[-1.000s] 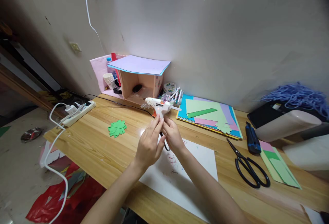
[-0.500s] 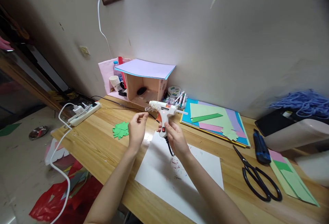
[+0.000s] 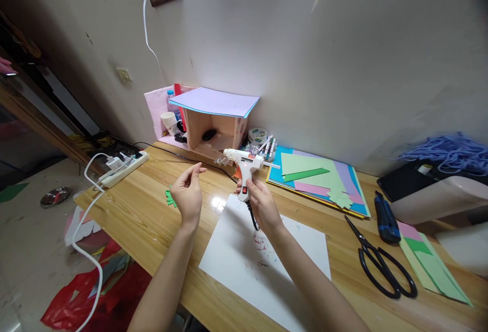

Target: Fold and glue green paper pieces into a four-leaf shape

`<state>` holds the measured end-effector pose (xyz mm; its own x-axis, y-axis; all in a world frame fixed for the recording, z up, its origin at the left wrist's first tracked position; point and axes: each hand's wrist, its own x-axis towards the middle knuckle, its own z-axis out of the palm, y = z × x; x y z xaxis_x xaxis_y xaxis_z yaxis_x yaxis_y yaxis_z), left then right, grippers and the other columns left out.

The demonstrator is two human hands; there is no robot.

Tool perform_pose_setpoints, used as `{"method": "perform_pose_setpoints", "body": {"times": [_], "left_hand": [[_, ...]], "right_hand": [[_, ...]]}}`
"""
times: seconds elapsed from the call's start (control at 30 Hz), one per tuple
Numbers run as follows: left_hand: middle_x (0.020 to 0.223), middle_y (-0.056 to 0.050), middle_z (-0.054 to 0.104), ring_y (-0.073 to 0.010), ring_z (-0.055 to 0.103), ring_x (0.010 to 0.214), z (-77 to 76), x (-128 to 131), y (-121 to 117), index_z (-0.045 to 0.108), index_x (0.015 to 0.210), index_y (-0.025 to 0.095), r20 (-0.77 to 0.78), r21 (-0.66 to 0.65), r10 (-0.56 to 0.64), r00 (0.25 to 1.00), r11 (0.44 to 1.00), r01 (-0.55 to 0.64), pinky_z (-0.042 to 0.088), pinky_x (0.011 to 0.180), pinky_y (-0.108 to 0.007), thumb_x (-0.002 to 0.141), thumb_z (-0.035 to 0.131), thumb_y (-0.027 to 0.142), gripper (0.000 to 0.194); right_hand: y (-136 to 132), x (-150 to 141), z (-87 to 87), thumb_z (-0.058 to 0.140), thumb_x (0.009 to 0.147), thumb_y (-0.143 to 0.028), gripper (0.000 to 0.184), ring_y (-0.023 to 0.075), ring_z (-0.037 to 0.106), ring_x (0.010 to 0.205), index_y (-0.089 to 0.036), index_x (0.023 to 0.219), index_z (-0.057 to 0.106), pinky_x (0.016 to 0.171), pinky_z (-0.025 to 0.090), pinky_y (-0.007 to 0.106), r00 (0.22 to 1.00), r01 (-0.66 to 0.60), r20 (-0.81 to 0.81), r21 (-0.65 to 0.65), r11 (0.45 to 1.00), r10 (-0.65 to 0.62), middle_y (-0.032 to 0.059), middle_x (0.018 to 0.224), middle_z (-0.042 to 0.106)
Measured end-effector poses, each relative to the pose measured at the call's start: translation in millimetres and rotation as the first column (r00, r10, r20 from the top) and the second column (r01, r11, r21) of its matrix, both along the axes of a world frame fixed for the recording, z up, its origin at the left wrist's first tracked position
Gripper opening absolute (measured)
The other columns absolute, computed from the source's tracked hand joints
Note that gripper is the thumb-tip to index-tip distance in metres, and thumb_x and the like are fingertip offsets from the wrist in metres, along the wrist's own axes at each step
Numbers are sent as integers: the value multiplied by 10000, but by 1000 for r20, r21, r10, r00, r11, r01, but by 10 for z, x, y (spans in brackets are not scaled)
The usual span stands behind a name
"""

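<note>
Behind the handle of the white plastic glue gun (image 3: 247, 166), some fingers of the right hand (image 3: 263, 206) are hiding from me, but the thumb is pressing along the near side and the hand is clamping round the handle. The left hand (image 3: 186, 192) is hovering off to the left, its fingertips pinching together; whether a thread of glue is caught between them, I can't tell. Those fingers are covering most of a jagged green paper shape (image 3: 170, 197) lying beyond them. The right forearm (image 3: 305, 271) is crossing a flat white paper sheet (image 3: 224, 250), blocking part of its coloured scribbles.

The gun is hanging above the wooden desk (image 3: 148, 220), its nozzle pointing leftward, past the left fingertips, with wispy strings blurring the tip. An orange trigger (image 3: 238, 172) is showing ahead of the right fingers, a red switch (image 3: 244, 189) is sitting beside them, and a translucent glue stick (image 3: 272, 165) is poking from the back. Below, a black cord (image 3: 251, 214) is disappearing behind the hand.
</note>
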<state>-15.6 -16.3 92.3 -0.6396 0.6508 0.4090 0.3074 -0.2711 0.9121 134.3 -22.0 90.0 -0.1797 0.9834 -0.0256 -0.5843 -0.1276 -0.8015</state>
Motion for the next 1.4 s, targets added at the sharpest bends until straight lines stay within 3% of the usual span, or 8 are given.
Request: {"method": "perform_pose_setpoints", "body": {"times": [0.1, 0.33, 0.63, 1.0, 1.17, 1.27, 1.4], "left_hand": [[782, -61, 674, -99, 519, 545, -30, -16, 40, 677, 881, 136, 34, 0, 13, 999, 1000, -13, 397, 502, -217, 735, 592, 385, 300], [787, -49, 663, -94, 507, 576, -36, 141, 88, 683, 844, 150, -232, 30, -27, 972, 999, 35, 418, 561, -230, 703, 639, 338, 239], [715, -37, 653, -86, 498, 542, -16, 180, 161, 679, 779, 149, -353, 59, 76, 933, 997, -59, 395, 530, -220, 745, 597, 330, 201], [719, -44, 637, -100, 515, 585, -49, 155, 86, 671, 808, 144, -399, 79, 53, 915, 997, -23, 385, 542, -223, 800, 536, 285, 196], [802, -59, 643, -103, 526, 623, -76, 143, 67, 665, 928, 161, -403, 101, 76, 912, 994, -38, 400, 580, -227, 829, 497, 278, 228], [833, -65, 647, -103, 534, 617, -96, 140, 114, 655, 973, 163, -426, 64, 44, 904, 998, -18, 406, 569, -225, 804, 533, 309, 255], [796, -56, 658, -103, 537, 574, -102, 152, 187, 672, 889, 155, -429, 7, 25, 903, 1000, -24, 424, 583, -237, 749, 593, 361, 262]], "right_hand": [[-2, 3, 17, 662, 689, -369, 256, 126, 548, 636, -164, 831, 605, 690, 454, 282, 1000, -1, -15, -9, 1000, 1, 19, 753, 598], [-14, -17, -7, 654, 709, -363, 242, 120, 551, 641, -158, 829, 610, 675, 462, 269, 999, -27, -38, -1, 1000, 27, 19, 758, 595], [-45, -45, 5, 656, 696, -380, 246, 115, 551, 632, -155, 781, 605, 662, 462, 263, 999, -43, -21, -5, 999, 43, 17, 752, 591], [-11, -27, -24, 631, 725, -367, 223, 116, 553, 632, -160, 804, 607, 664, 463, 265, 999, -29, -16, 4, 1000, 29, 16, 760, 604], [-4, -19, -18, 643, 714, -369, 228, 117, 553, 630, -155, 788, 611, 650, 464, 261, 1000, -17, -14, -6, 1000, 17, 21, 763, 603], [-4, -18, -19, 640, 709, -387, 248, 123, 559, 634, -152, 783, 614, 654, 465, 267, 1000, -18, -1, -8, 1000, 18, 30, 768, 609], [-8, -24, -23, 634, 713, -391, 251, 128, 565, 643, -151, 780, 606, 660, 462, 268, 999, -39, -14, 2, 999, 39, 33, 768, 607]]}}
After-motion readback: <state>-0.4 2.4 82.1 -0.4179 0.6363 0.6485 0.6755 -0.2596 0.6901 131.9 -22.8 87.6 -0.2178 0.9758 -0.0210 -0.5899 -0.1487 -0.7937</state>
